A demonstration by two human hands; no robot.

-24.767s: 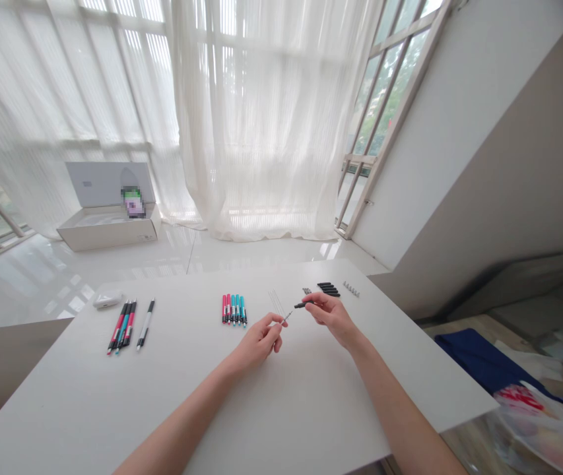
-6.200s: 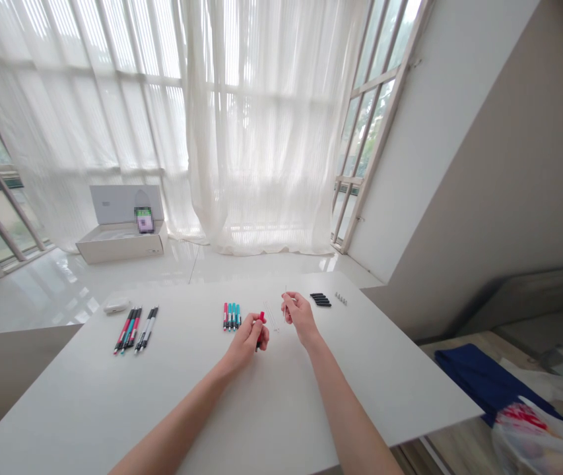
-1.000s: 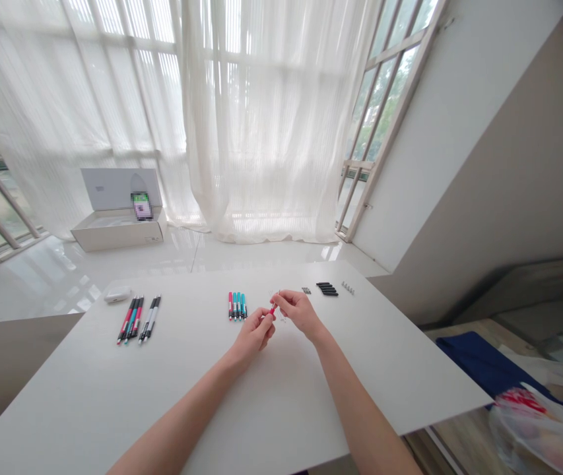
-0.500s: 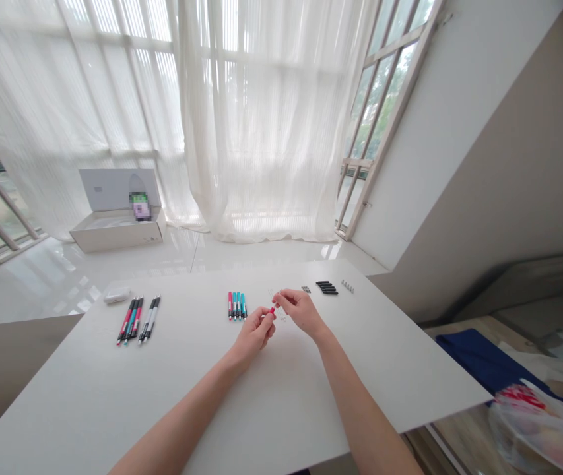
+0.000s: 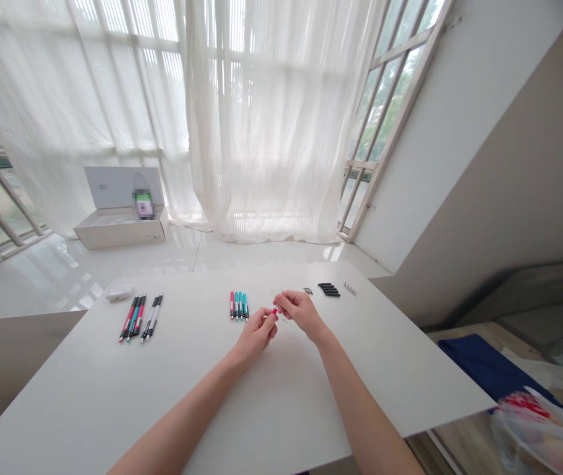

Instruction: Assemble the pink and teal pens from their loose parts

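Note:
My left hand (image 5: 257, 332) and my right hand (image 5: 301, 314) meet above the white table, fingertips closed around a small red pen part (image 5: 274, 311). Most of that part is hidden by my fingers. Just left of my hands stands a tight row of several pink and teal pens (image 5: 238, 306). Thin metal refills (image 5: 276, 295) lie partly behind my right hand. Farther right are a small dark piece (image 5: 307, 290), several black pen parts (image 5: 329, 289) and a row of tiny metal parts (image 5: 349, 289).
On the table's left lie several pink, teal and black pens (image 5: 140, 318) beside a small white case (image 5: 119, 292). An open white box (image 5: 121, 218) stands on the glossy floor beyond the table. Lower right, a blue cloth (image 5: 479, 366) and a plastic bag (image 5: 538, 429) lie below the table edge.
Over the last second my hands have stayed together on the red part, with only small finger movement. The whole view has shifted slightly with my head.

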